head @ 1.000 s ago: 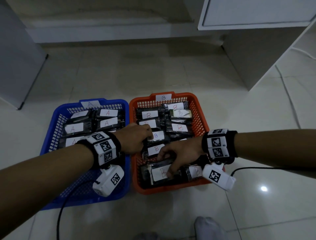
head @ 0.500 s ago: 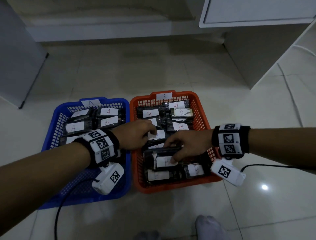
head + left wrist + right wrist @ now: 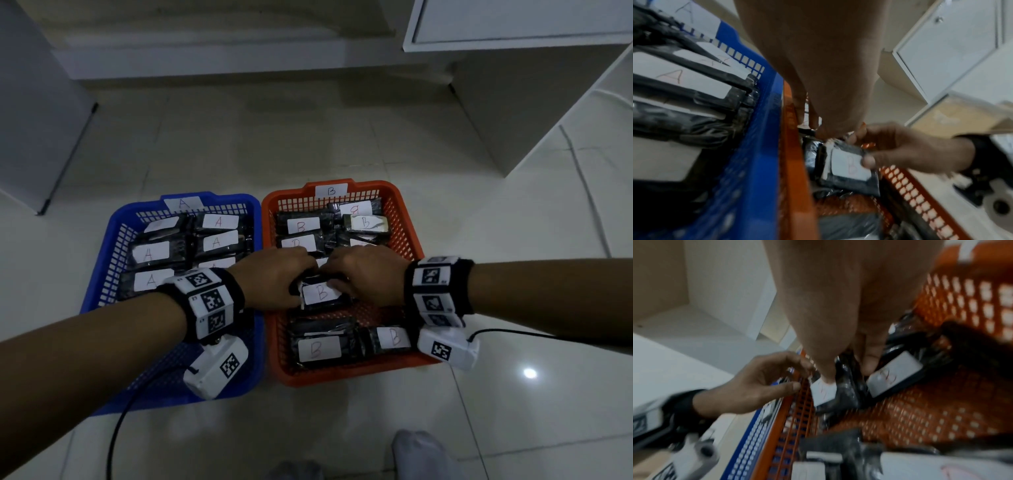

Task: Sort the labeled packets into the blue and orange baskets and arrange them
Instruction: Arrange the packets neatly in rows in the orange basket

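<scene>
Both hands now farther back, right hand [image 3: 368,274] – left hand [image 3: 274,277] – on B packet [image 3: 320,293]

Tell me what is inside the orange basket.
The orange basket holds black packets with white B labels, several at the back and two at the front. The right hand grips one B packet mid-basket, with the left hand beside it. Both hands hide the packets beneath them.

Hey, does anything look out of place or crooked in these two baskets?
One black packet at the back of the orange plastic basket lies turned around: its white label shows the B reversed. Every readable label matches its basket.
</scene>
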